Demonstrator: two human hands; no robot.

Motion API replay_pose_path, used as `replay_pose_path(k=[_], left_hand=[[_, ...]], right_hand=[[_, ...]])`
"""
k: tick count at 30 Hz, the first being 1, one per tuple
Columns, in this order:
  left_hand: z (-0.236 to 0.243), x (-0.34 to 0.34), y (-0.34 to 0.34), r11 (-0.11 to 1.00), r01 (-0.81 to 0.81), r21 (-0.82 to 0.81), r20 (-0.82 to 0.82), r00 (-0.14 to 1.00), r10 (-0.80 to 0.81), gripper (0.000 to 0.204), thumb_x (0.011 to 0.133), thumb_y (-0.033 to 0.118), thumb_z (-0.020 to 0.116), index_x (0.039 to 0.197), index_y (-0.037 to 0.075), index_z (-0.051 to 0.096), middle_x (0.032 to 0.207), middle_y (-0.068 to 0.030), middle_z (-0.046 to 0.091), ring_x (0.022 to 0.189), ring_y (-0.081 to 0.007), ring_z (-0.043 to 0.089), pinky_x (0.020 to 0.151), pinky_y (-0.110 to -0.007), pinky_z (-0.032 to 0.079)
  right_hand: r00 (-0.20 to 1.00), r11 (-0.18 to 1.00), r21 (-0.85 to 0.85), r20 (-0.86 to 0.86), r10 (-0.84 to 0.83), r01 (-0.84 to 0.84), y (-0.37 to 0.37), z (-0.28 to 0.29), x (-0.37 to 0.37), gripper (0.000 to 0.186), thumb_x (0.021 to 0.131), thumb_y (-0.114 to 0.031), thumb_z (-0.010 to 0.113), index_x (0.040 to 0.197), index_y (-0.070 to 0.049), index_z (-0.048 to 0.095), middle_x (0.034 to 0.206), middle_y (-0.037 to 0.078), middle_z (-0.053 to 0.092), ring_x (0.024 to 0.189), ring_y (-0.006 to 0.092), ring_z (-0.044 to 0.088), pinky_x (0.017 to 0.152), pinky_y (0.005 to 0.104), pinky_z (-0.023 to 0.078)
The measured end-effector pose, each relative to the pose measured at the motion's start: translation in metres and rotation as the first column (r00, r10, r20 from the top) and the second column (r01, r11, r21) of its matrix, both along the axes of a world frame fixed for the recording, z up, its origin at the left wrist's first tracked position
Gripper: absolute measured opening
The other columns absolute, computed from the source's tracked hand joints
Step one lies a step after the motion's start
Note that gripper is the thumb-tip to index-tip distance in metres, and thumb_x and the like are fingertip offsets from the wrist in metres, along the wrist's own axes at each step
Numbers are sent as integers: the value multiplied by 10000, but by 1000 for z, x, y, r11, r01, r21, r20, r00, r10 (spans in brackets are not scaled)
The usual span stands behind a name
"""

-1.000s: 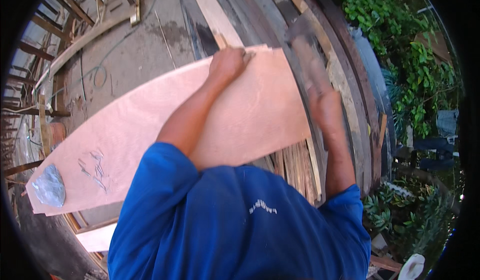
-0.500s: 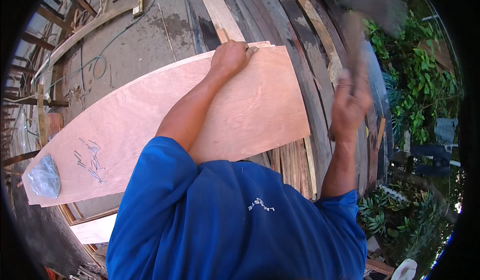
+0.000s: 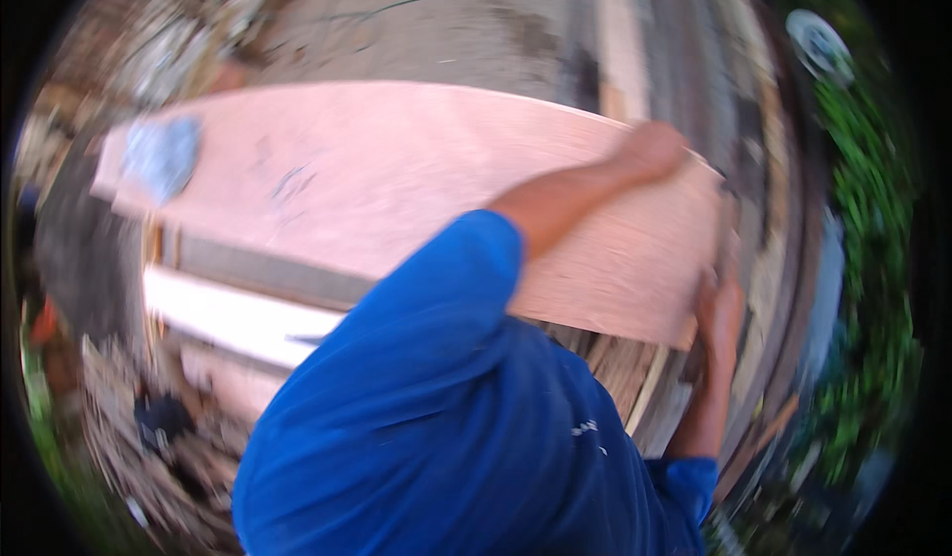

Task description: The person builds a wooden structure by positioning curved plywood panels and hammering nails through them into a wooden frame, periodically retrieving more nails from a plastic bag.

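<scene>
A large curved plywood panel (image 3: 446,189) lies across in front of me, tapering to the left. My left hand (image 3: 654,152) is closed at the panel's far edge near its right end; blur hides what its fingers hold, if anything. My right hand (image 3: 721,308) grips the wooden handle of a hammer (image 3: 731,234) beside the panel's right end. The hammer's head is down by the far right corner, close to my left hand, and is too smeared to make out well. Several loose nails (image 3: 291,183) and a clear plastic bag (image 3: 164,156) lie on the panel's left part.
Long timber planks (image 3: 684,50) run under and beyond the panel's right end. A pale board (image 3: 238,313) lies on the near side, by a heap of scrap wood (image 3: 213,457). A green hose (image 3: 416,0) crosses the far ground. Leafy plants (image 3: 868,258) border the right.
My right hand has swung the hammer down from its raised position to the panel's right end. The whole view has turned, so the panel and my left hand appear farther right.
</scene>
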State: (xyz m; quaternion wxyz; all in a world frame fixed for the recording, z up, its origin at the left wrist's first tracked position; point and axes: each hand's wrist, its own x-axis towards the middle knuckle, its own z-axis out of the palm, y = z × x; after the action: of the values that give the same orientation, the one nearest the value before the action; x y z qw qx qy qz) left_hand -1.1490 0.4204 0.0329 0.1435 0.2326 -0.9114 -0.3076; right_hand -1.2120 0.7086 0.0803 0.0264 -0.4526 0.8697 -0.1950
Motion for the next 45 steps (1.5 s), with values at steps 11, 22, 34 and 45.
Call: replay_pose_path(k=[11,22,34,45], left_hand=[[-8,87,39,977,34,-209,-494,859,-135,258,869,195,683,1011,0,773,1257,-205,722,1213,-369,660,1091,-488,478],[44,452,-87,747,-606,-272,-324,789,522,268,917,216,742,1090,14,769,1194,-188,741,1129,-364,681,990,-466,533],[20,524,-141,772,-556,-308,-106,826,553,181,897,190,723,979,52,807,1180,-101,735,1106,-312,672,952,-425,544],[29,612,-199,844,-509,169,-254,805,536,261,962,168,692,1149,7,779,1131,-177,775,994,-266,750,881,-342,562]], right_hand=[[725,916,-172,670,-161,363,-4,16,94,709,1044,-85,592,1675,-83,267,804,66,612,574,130,534,512,289,443],[710,867,-255,689,-147,427,1,3,102,720,1012,-141,670,1644,-51,336,830,41,619,629,125,560,547,276,458],[866,873,-305,448,-221,381,-88,-31,217,629,955,-227,687,1480,73,516,1303,210,679,1141,280,659,962,384,533],[777,765,-448,621,-107,463,-62,-29,228,675,984,-222,714,1554,41,465,1135,103,699,992,134,639,859,271,521]])
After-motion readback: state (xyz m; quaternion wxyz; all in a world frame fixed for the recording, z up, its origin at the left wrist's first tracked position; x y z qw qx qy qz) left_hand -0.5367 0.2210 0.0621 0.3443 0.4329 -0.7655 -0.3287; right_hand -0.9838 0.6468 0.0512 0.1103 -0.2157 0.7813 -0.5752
